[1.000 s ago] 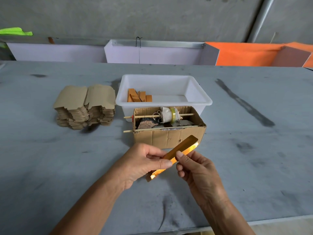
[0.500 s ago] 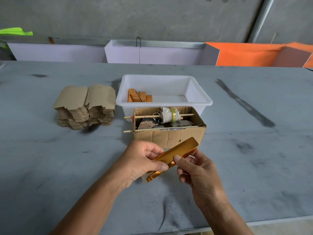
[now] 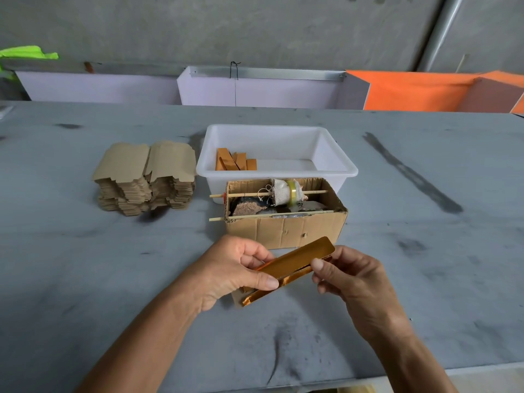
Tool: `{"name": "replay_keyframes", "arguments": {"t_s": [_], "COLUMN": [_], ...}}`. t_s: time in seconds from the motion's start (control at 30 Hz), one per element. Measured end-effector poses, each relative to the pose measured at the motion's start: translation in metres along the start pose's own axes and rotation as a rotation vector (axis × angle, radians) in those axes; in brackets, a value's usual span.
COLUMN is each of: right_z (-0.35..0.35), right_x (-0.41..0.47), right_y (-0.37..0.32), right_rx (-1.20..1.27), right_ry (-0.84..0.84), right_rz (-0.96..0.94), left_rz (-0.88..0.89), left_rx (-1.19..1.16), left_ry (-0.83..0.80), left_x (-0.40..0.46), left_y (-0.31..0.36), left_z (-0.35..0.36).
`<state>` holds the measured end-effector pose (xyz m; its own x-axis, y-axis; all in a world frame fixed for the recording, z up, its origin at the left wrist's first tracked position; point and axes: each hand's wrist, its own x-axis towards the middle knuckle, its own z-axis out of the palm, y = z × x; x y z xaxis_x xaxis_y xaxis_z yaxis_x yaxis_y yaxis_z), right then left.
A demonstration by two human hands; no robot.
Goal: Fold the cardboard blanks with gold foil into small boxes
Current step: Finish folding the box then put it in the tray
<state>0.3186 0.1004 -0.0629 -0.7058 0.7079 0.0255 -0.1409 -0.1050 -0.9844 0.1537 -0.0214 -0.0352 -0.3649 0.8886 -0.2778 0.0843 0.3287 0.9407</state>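
Observation:
A long gold-foil cardboard blank [image 3: 297,262], partly folded into a narrow box, is held just above the grey table near its front. My left hand [image 3: 235,270] grips its left half, thumb on top. My right hand [image 3: 346,276] pinches its right part, thumb against the folded flap. Two tall stacks of flat brown blanks [image 3: 147,180] sit at the left. A white plastic tub [image 3: 337,154] behind holds several folded gold boxes [image 3: 235,163].
An open corrugated carton [image 3: 286,231] with two wooden skewers, a cloth-wrapped roll and stones stands between the tub and my hands. White and orange panels line the far table edge. The table's front edge runs below my forearms.
The long flap of the gold blank has been folded down over the body, so the bright inner foil no longer shows. Both hands stayed in place.

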Motion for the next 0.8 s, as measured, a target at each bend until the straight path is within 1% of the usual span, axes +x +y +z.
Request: {"name": "replay_keyframes", "arguments": {"t_s": [0.13,0.23,0.27,0.33,0.4,0.43,0.5,0.67,0.8], "right_z": [-0.005,-0.006,-0.006,-0.006,-0.005,-0.004,0.0,0.001,0.0], "right_x": [0.0,-0.001,-0.002,-0.003,-0.004,-0.005,-0.006,-0.01,-0.011], "right_y": [0.001,0.006,0.008,0.012,0.015,0.016,0.017,0.021,0.022], "right_rx": [-0.07,-0.029,-0.002,0.036,0.062,0.08,0.109,0.14,0.136], "right_ry": [-0.053,-0.001,0.035,0.12,0.184,0.203,0.224,0.225,0.213], "right_rz": [-0.01,-0.032,-0.041,-0.055,-0.067,-0.074,-0.079,-0.05,-0.018], "left_rz": [-0.007,0.032,0.055,0.121,0.212,0.25,0.28,0.245,0.282], "left_rx": [-0.006,-0.132,-0.212,-0.336,-0.377,-0.382,-0.38,-0.34,-0.353], "left_ry": [-0.014,0.064,0.128,0.328,0.542,0.618,0.71,0.753,0.77], "left_x": [-0.001,-0.004,-0.005,-0.008,-0.012,-0.014,-0.016,-0.011,-0.007], "left_y": [-0.001,-0.003,-0.005,-0.01,-0.018,-0.022,-0.028,-0.033,-0.033], "left_z": [-0.002,0.0,0.001,0.006,0.012,0.016,0.024,0.038,0.039]}}
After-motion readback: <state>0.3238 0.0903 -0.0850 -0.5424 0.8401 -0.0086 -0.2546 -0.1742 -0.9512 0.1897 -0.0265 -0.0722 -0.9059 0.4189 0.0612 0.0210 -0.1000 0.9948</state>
